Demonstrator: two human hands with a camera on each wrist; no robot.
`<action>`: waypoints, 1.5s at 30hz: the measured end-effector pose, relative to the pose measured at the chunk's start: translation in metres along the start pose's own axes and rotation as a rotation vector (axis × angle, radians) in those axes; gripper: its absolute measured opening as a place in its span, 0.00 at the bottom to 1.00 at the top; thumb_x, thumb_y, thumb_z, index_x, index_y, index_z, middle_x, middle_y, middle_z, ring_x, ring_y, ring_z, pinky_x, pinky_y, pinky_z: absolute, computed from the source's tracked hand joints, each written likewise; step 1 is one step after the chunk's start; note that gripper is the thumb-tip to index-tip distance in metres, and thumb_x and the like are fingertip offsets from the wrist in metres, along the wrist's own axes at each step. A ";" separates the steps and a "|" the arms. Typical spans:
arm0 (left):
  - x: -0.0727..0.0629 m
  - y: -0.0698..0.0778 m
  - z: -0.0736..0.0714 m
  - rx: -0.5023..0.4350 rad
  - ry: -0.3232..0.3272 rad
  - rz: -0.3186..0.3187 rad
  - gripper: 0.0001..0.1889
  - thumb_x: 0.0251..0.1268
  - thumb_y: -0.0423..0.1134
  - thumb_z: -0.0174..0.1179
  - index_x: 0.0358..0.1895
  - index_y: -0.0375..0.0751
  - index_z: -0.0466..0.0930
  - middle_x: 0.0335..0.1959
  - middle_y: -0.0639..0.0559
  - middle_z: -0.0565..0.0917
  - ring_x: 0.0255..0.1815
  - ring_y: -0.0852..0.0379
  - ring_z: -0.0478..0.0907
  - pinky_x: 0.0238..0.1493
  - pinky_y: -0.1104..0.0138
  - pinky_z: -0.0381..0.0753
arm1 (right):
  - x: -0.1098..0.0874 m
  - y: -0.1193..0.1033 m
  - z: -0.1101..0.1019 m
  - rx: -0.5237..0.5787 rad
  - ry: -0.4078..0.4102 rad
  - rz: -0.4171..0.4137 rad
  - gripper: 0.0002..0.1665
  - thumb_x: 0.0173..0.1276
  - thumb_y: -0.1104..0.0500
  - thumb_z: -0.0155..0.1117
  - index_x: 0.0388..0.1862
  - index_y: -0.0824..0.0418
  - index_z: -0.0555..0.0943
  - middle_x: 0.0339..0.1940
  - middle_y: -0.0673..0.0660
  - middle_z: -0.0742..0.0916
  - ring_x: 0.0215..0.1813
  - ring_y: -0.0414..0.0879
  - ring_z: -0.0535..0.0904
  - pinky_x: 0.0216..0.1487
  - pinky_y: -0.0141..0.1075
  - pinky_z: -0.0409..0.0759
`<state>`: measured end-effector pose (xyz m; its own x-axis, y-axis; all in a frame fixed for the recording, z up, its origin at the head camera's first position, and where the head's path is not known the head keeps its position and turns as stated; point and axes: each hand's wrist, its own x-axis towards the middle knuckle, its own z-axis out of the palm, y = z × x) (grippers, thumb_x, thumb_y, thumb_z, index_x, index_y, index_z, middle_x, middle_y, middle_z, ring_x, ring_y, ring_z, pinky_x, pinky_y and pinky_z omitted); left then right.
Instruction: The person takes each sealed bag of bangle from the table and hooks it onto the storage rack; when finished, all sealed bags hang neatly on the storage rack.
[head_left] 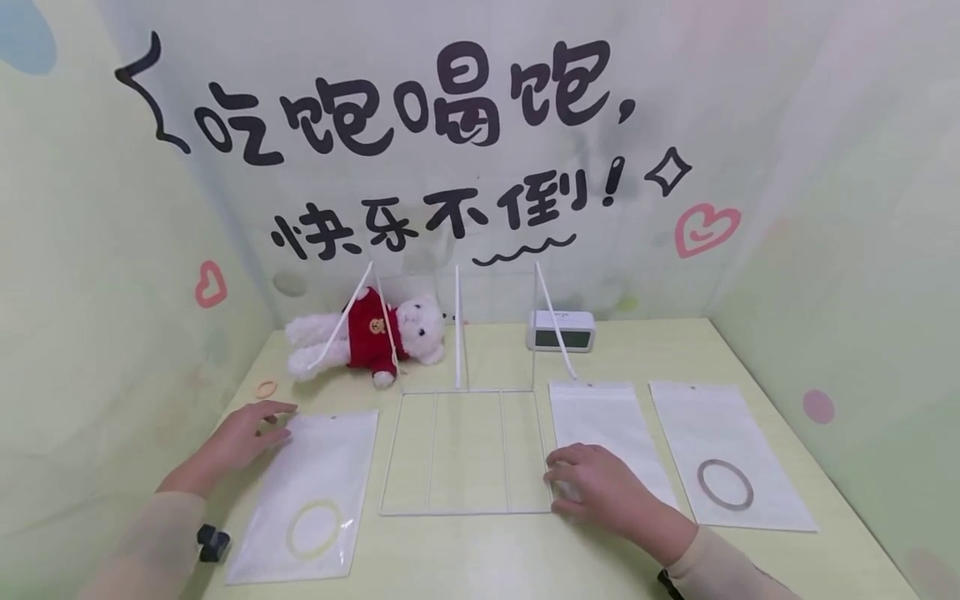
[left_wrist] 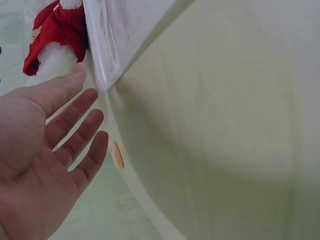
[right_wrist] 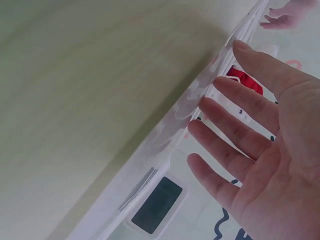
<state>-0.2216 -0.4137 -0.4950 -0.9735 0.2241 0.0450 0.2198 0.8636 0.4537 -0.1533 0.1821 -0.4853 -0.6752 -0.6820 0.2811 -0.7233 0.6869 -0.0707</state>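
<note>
My left hand (head_left: 242, 437) is held over the upper left corner of a clear-and-white pouch (head_left: 318, 467) that has a pale yellow ring (head_left: 313, 530) inside. Its fingers spread loosely in the left wrist view and grip nothing. Beyond them lies a small orange ring (head_left: 266, 389). My right hand (head_left: 600, 487) hovers at a second pouch (head_left: 596, 408), covering its lower part, with fingertips right by the edge of a white wire rack (head_left: 467, 513). Those fingers are extended and apart in the right wrist view, holding nothing. A third pouch (head_left: 720, 425) contains a brown ring (head_left: 724, 485).
A white plush bear (head_left: 420, 327) in a red sweater lies on its side behind the rack's left part. At the back right stands a white digital clock (head_left: 562, 332). Printed fabric walls (head_left: 840, 250) close in the table (head_left: 495, 558) at the back and sides.
</note>
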 end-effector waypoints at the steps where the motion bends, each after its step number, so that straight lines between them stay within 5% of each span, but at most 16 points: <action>1: 0.001 -0.002 0.001 0.001 -0.003 0.003 0.23 0.67 0.37 0.70 0.64 0.38 0.81 0.55 0.38 0.85 0.50 0.42 0.82 0.42 0.60 0.82 | 0.000 0.000 0.000 -0.002 -0.003 0.003 0.16 0.55 0.50 0.78 0.43 0.51 0.90 0.52 0.52 0.90 0.55 0.50 0.85 0.56 0.48 0.85; 10: 0.007 -0.014 0.005 0.012 0.004 0.011 0.21 0.63 0.37 0.73 0.59 0.41 0.85 0.49 0.48 0.89 0.46 0.52 0.81 0.38 0.68 0.79 | 0.002 -0.004 0.000 -0.018 -0.031 0.002 0.18 0.55 0.46 0.79 0.44 0.50 0.90 0.53 0.50 0.89 0.56 0.49 0.84 0.57 0.48 0.85; 29: 0.011 -0.013 0.007 -0.069 0.023 -0.031 0.12 0.67 0.36 0.69 0.52 0.42 0.85 0.42 0.49 0.85 0.42 0.57 0.78 0.39 0.70 0.78 | 0.001 -0.004 0.001 -0.019 -0.032 0.022 0.18 0.55 0.47 0.79 0.43 0.51 0.89 0.53 0.51 0.89 0.57 0.49 0.84 0.58 0.48 0.85; 35: 0.008 -0.014 0.001 -0.132 0.024 -0.073 0.12 0.71 0.40 0.67 0.53 0.43 0.85 0.44 0.49 0.87 0.45 0.58 0.80 0.40 0.73 0.81 | 0.000 -0.003 0.000 -0.039 -0.014 0.002 0.18 0.55 0.47 0.79 0.43 0.51 0.89 0.53 0.51 0.89 0.56 0.49 0.85 0.56 0.48 0.85; 45: -0.006 0.003 -0.019 -0.144 0.093 -0.009 0.10 0.72 0.44 0.67 0.50 0.47 0.86 0.43 0.52 0.87 0.39 0.72 0.80 0.38 0.74 0.83 | 0.000 -0.003 0.001 -0.043 -0.021 0.010 0.18 0.55 0.47 0.79 0.43 0.51 0.89 0.52 0.50 0.89 0.57 0.49 0.84 0.57 0.47 0.85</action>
<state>-0.2161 -0.4209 -0.4772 -0.9785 0.1684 0.1193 0.2063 0.7901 0.5772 -0.1514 0.1799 -0.4865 -0.6854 -0.6800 0.2605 -0.7101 0.7033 -0.0324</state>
